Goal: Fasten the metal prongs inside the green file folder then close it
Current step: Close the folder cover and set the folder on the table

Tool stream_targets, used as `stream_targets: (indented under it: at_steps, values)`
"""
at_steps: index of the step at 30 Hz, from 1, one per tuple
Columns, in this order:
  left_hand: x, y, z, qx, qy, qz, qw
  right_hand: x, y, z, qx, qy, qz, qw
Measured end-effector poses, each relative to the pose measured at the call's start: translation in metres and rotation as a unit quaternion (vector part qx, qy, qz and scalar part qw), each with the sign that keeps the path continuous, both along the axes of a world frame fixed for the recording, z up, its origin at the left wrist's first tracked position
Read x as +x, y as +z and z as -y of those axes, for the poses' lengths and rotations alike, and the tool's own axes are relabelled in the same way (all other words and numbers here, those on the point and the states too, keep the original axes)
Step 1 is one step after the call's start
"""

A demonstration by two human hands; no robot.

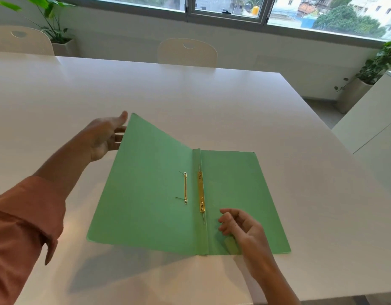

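Green card file folder (150,208) open on white table (212,95), left cover tilted up.
Left hand (102,137) at cover's far edge, fingers nearly straight, tips hidden behind card; right hand (243,227) resting on flat right cover beside gold metal prong fastener (201,192), fingers loosely curled, holding nothing. Beyond: white chair (188,52), leafy potted plant (55,29), partly cut off.

Left hand (103,137) props green folder (234,190) cover up.

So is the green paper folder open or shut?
Open. Its left cover tilts up against the left hand, its right cover lies flat on the white table, gold metal fastener showing.
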State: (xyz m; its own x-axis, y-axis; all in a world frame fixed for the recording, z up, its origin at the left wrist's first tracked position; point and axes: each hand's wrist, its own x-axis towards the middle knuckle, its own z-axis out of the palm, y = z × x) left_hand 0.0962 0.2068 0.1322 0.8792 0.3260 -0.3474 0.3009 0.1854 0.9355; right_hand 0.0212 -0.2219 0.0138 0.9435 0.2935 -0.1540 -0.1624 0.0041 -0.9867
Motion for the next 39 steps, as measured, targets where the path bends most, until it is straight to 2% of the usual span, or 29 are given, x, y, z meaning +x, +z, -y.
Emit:
stream_targets:
  at_steps: [3, 6, 11, 14, 18, 24, 28, 32, 36, 39]
  values:
    - [-0.016, 0.016, 0.023, -0.070, -0.031, 0.039, 0.996, 0.010, 0.011, 0.010, 0.054, -0.023, -0.025, 0.998]
    - [-0.027, 0.019, 0.060, -0.080, -0.054, 0.064, 0.993, 0.024, 0.025, 0.021, 0.101, -0.032, -0.043, 0.993]
    - [-0.042, 0.015, 0.129, 0.066, -0.137, 0.080, 0.985, 0.049, 0.057, 0.039, 0.130, -0.022, -0.037, 0.991]
    - [-0.044, 0.005, 0.164, 0.100, -0.177, 0.089, 0.975, 0.060, 0.072, 0.054, 0.126, -0.015, -0.023, 0.992]
    - [-0.042, -0.019, 0.199, 0.160, -0.180, 0.056, 0.969, 0.070, 0.087, 0.069, 0.126, -0.020, -0.011, 0.992]
    - [-0.044, -0.065, 0.222, 0.274, -0.191, -0.026, 0.942, 0.073, 0.094, 0.088, 0.103, -0.019, -0.031, 0.994]
    - [-0.048, -0.077, 0.228, 0.296, -0.161, -0.078, 0.938, 0.072, 0.081, 0.103, 0.021, 0.013, -0.051, 0.998]
    - [-0.051, -0.083, 0.232, 0.266, -0.126, -0.087, 0.952, 0.075, 0.056, 0.108, -0.104, -0.034, -0.048, 0.993]
    - [-0.052, -0.083, 0.237, 0.197, -0.096, -0.074, 0.973, 0.074, 0.026, 0.107, -0.338, -0.052, 0.031, 0.939]
    - [-0.050, -0.083, 0.243, 0.155, -0.071, -0.057, 0.984, 0.073, 0.014, 0.106, -0.391, -0.044, 0.088, 0.915]
